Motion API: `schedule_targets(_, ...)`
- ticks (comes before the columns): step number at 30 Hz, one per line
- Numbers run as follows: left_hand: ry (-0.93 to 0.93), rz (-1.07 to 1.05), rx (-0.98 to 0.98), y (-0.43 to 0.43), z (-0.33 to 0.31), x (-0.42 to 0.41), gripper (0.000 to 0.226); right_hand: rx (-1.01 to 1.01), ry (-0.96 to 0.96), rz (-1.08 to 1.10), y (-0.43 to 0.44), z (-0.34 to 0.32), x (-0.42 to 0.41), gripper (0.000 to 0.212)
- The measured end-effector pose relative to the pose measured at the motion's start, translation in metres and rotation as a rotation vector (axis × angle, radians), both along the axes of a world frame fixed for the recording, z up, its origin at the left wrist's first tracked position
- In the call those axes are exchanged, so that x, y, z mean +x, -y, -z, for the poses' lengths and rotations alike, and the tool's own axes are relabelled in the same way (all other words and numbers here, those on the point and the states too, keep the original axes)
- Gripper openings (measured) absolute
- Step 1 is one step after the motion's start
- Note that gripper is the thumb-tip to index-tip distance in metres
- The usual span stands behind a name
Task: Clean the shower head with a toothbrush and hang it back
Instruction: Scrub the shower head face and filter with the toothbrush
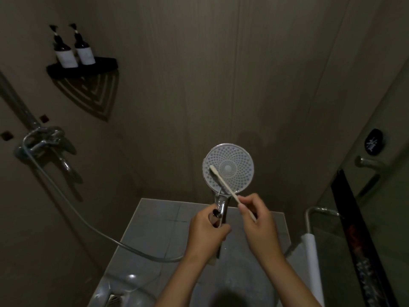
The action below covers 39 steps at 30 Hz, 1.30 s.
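Head view, looking down into a dim shower stall: at centre frame the left hand (204,229) is closed around the chrome handle of the shower head (228,168), holding it upright with its round white nozzle face turned toward the camera. The right hand (257,227) pinches the lower end of a pale toothbrush (230,189), whose bristle end lies on the left part of the nozzle face. A hose (73,207) runs from below the left hand across to the tap fitting (42,138) at middle left. In the upper left, two dark pump bottles (72,49) with white labels stand on a black corner shelf (104,64); the labels are too blurred to read. A dark oval sign (374,141) at right carries white marks, illegible.
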<state>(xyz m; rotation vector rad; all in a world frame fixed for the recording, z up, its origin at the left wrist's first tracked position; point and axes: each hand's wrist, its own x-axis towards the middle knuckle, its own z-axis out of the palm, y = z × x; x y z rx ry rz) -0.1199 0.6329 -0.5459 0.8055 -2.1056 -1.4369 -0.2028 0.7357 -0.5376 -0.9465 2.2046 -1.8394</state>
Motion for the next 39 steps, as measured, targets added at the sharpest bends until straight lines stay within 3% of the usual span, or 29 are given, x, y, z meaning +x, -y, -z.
schedule_targets(6, -0.007, -0.009, -0.005, 0.000, 0.000, -0.001, 0.019, -0.073, -0.071, 0.154, -0.006, -0.014, -0.013, 0.022)
schedule_targets(11, -0.038, 0.003, 0.006, 0.000, 0.000, -0.004, 0.018, 0.056, -0.033, 0.077, 0.001, -0.004, 0.001, 0.013)
schedule_targets(18, -0.043, 0.010, 0.015, 0.001, -0.004, -0.004, 0.022, 0.052, -0.136, 0.116, -0.005, -0.018, -0.020, 0.014)
schedule_targets(29, -0.079, 0.037, 0.050, -0.003, -0.012, -0.005, 0.033, -0.013, -0.221, 0.334, -0.015, -0.025, -0.034, 0.016)
schedule_targets(33, -0.061, 0.045, 0.039, -0.003, -0.012, -0.005, 0.033, -0.077, -0.196, 0.230, -0.019, -0.030, -0.037, 0.019)
schedule_targets(39, -0.065, 0.041, 0.032, -0.004, -0.009, -0.006, 0.019, 0.072, -0.263, 0.034, -0.008, -0.035, -0.031, 0.011)
